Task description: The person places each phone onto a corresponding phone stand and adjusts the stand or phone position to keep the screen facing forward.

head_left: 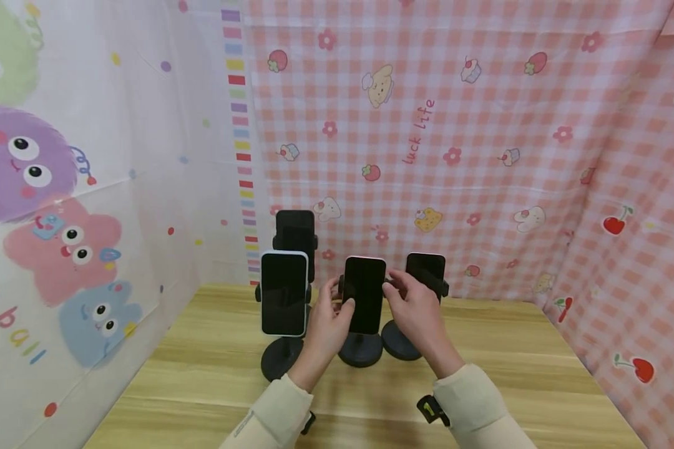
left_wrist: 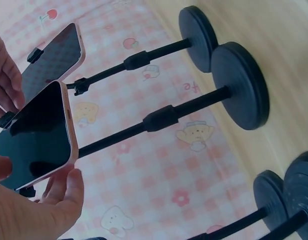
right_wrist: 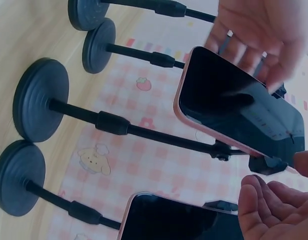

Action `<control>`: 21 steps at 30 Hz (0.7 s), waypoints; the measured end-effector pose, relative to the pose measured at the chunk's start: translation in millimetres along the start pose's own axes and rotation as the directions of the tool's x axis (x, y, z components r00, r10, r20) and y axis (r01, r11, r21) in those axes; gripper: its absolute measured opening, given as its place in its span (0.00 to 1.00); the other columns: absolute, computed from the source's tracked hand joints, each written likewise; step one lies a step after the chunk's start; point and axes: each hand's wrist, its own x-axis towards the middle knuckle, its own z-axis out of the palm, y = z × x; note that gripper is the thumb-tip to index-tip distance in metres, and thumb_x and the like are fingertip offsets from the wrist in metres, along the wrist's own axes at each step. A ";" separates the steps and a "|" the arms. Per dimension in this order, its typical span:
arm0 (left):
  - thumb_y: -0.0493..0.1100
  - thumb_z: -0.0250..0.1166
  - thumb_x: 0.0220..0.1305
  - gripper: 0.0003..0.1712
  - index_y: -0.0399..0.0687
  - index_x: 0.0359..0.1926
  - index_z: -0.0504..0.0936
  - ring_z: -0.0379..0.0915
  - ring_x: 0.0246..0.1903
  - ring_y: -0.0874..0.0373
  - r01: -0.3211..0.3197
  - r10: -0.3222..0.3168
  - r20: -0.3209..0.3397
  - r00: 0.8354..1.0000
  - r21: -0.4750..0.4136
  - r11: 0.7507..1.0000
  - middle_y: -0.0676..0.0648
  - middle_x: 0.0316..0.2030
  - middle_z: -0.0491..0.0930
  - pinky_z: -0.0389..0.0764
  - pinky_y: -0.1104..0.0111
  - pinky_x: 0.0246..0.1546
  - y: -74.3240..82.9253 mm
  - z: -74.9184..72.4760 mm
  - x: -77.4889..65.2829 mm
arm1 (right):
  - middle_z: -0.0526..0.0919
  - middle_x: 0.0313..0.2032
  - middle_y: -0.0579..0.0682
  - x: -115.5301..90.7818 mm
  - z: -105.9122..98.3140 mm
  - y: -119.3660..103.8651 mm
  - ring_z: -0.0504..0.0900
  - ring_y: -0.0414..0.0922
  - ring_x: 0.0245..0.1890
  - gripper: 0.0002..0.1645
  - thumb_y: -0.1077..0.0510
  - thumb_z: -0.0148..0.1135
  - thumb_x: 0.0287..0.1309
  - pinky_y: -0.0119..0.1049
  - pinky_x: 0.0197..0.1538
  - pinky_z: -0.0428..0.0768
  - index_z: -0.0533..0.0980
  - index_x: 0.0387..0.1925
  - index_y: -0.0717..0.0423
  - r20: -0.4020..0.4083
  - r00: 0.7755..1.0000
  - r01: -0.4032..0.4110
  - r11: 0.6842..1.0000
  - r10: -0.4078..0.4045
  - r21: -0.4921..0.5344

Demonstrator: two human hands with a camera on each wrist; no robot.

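Observation:
A pink-rimmed smartphone (head_left: 364,294) with a dark screen stands upright in the clamp of a black phone stand with a round base (head_left: 361,350). My left hand (head_left: 328,321) holds the phone at its left edge, thumb over the screen side and fingers behind, as the left wrist view shows. At the opposite edge is my right hand (head_left: 418,308), its fingers loosely bent and its thumb close to the clamp pad (right_wrist: 266,164). Just behind the right hand, a second pink-rimmed smartphone (head_left: 425,265) sits in its own stand and is partly covered by that hand.
On the left, a pale-rimmed smartphone (head_left: 284,293) is mounted on a black stand, with another dark phone (head_left: 294,227) higher behind it. The round bases stand close together on the wooden table (head_left: 511,355). A pink checked cloth (head_left: 455,125) hangs behind.

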 end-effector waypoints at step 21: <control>0.47 0.56 0.68 0.31 0.37 0.67 0.63 0.72 0.50 0.48 -0.084 0.028 0.200 0.979 0.277 0.957 0.39 0.52 0.76 0.75 0.49 0.50 -29.8 -14.8 -44.4 | 0.83 0.46 0.63 -62.4 -25.1 65.4 0.82 0.52 0.40 0.22 0.54 0.54 0.67 0.53 0.40 0.82 0.75 0.54 0.66 -0.074 0.997 -0.048 0.988 0.038 -0.147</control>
